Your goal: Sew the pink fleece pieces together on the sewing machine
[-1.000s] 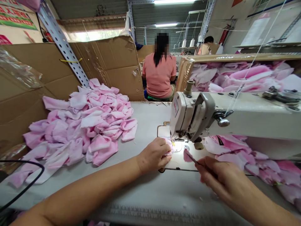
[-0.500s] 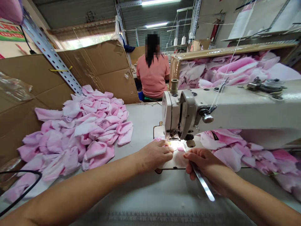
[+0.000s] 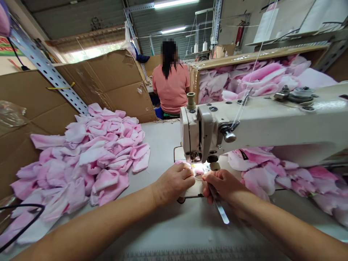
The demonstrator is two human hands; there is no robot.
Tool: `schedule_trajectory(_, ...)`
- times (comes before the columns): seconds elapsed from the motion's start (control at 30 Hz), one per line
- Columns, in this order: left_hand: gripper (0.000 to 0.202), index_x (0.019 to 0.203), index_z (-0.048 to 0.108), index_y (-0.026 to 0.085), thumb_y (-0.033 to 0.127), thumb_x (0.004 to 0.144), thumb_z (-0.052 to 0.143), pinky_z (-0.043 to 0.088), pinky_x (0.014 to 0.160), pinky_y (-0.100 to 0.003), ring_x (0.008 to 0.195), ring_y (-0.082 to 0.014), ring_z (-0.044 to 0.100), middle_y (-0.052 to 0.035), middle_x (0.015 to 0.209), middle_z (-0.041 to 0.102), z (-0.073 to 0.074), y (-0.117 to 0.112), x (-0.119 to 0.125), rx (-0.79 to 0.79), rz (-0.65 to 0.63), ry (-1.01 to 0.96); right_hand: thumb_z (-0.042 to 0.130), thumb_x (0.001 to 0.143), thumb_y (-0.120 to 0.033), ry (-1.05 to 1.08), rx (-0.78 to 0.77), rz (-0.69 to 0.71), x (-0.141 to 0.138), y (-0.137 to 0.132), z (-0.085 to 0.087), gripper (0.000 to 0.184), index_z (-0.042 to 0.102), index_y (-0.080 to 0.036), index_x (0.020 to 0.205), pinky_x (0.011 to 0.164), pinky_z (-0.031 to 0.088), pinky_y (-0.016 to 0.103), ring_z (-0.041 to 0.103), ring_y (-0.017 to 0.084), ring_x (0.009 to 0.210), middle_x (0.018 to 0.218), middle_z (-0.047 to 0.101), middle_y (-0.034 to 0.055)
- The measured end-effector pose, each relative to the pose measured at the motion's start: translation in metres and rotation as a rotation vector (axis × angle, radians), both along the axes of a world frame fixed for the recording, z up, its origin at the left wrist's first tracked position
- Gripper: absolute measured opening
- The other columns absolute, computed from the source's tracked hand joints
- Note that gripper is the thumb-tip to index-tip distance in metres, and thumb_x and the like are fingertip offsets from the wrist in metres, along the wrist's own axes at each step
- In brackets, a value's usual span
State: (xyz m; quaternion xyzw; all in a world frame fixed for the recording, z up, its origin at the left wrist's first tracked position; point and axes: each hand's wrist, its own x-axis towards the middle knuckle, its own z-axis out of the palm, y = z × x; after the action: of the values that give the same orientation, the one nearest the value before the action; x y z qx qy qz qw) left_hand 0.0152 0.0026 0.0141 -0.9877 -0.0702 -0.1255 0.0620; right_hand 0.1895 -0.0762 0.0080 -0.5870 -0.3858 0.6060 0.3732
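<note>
By needle: left hand on plush, right hand gripping steel tool.

Left hand holds pink fabric; right hand grips a metal tool.

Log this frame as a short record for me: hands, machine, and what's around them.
Left hand: fingers on a pink fabric piece under the machine's lit needle area
Right hand: grips a flat metal tool, close to that fabric
Machine: cream industrial sewing machine, set into a pale sewing table
Nearby: pile of pink fabric pieces on the table's left; more pink pieces under the machine arm
Background: cardboard sheets; seated co-worker in a salmon shirt
</note>
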Motion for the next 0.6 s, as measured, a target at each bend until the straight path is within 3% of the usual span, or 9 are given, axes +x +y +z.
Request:
schedule_trajectory(0.17, 0.016, 0.089, 0.056, 0.015, 0.014, 0.096, 0.041, 0.044, 0.086, -0.035, 0.092, -0.0177, 0.053, -0.0046, 0.099, 0.063, -0.0053, -0.0030, 0.0018, 0.055, 0.043, -0.029, 0.042, 0.078, -0.027, -0.019, 0.033, 0.035, -0.0042, 0.0017, 0.0006, 0.033, 0.054, -0.019, 0.048, 0.041, 0.032, 0.023, 0.044, 0.011, 0.038, 0.043, 0.056, 0.0019)
schedule_trajectory(0.4, 0.021, 0.085, 0.057, 0.015, 0.015, 0.096, 0.039, 0.043, 0.086, -0.034, 0.089, -0.0172, 0.052, -0.0042, 0.099, 0.062, -0.0053, -0.0064, 0.0030, 0.071, 0.046, -0.065, 0.039, 0.070, -0.020, -0.158, 0.080, 0.048, -0.0052, 0.0045, 0.0066, 0.031, 0.053, -0.020, 0.042, 0.042, 0.032, 0.023, 0.043, 0.011, 0.039, 0.038, 0.050, 0.0000)
schedule_trajectory(0.6, 0.023, 0.083, 0.059, 0.018, 0.017, 0.095, 0.040, 0.040, 0.080, -0.034, 0.079, -0.0178, 0.048, -0.0029, 0.079, 0.058, -0.0069, -0.0097, 0.0004, 0.123, 0.136, -0.118, 0.040, 0.069, -0.020, -0.208, 0.084, 0.030, -0.0078, 0.0051, 0.0042, 0.029, 0.052, -0.021, 0.042, 0.044, 0.039, 0.024, 0.050, 0.012, 0.040, 0.043, 0.055, 0.0008)
